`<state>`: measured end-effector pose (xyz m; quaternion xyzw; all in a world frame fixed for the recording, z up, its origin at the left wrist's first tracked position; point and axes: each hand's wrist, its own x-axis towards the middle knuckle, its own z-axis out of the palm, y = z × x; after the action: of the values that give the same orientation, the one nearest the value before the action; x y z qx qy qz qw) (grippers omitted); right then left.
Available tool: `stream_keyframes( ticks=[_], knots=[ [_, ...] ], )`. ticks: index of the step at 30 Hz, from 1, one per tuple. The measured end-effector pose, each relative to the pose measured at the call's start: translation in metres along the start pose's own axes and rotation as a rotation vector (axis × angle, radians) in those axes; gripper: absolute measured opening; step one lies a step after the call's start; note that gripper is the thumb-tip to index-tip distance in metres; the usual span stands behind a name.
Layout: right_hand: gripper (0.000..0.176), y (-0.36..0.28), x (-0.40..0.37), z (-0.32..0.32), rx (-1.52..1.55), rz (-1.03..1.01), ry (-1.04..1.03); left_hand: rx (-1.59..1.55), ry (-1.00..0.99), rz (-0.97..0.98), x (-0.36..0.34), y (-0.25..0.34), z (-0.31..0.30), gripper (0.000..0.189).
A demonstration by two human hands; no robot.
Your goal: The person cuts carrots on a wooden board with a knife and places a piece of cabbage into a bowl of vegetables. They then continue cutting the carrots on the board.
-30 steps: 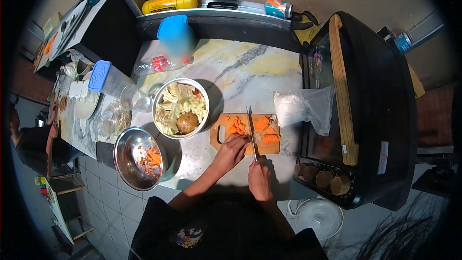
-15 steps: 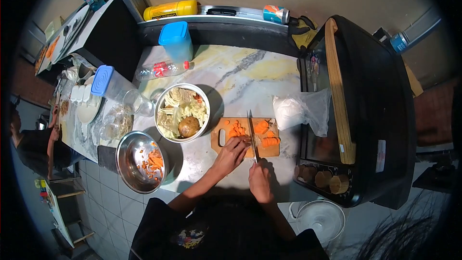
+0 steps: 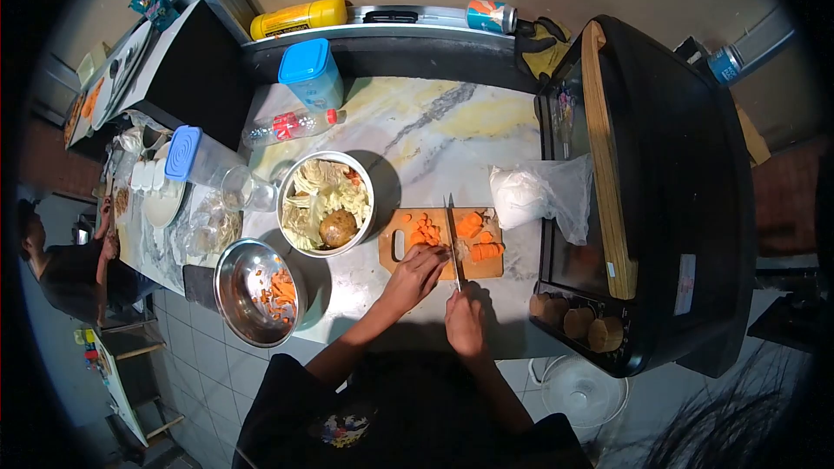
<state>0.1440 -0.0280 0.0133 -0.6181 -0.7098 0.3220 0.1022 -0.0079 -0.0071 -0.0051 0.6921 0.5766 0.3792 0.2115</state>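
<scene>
My right hand is closed round the handle of a knife, its blade pointing away from me across the wooden cutting board. Bent and close together, the fingers of my left hand press down on the board against the blade's left side; what lies under them is hidden. Small carrot pieces lie left of the blade, just beyond my left fingers. To the right of the blade are larger carrot chunks and another carrot piece.
Left of the board stand a white bowl of cabbage with a potato and a steel bowl with carrot scraps. A bag of white powder lies beside the black oven at right. Another person is at far left.
The view has shifted slightly. Both hands and the knife keep nearly the same place on the board. At far left, the other person's arms have moved a little.
</scene>
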Motion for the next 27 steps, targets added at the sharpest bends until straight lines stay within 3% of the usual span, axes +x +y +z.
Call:
stream_keyframes(
  ticks=[3, 6, 14, 16, 27],
  knots=[
    [0.030, -0.005, 0.000, -0.006, -0.027, 0.087, -0.053, -0.005, 0.021, 0.005, 0.003, 0.000, 0.002, 0.020],
    [0.021, 0.002, -0.002, -0.001, -0.012, 0.027, 0.009, -0.019, 0.044, -0.020, 0.003, 0.002, 0.001, 0.017],
    [0.025, 0.002, -0.004, -0.011, -0.147, 0.020, 0.038, -0.068, 0.089, -0.046, 0.001, 0.004, 0.001, 0.014],
    [0.026, 0.002, 0.001, -0.015, -0.173, 0.072, -0.033, -0.081, 0.085, -0.034, 0.002, 0.003, 0.000, 0.013],
    [0.029, -0.004, -0.001, -0.013, -0.032, -0.002, 0.004, -0.068, 0.137, -0.023, 0.003, 0.005, 0.003, 0.017]
  ],
)
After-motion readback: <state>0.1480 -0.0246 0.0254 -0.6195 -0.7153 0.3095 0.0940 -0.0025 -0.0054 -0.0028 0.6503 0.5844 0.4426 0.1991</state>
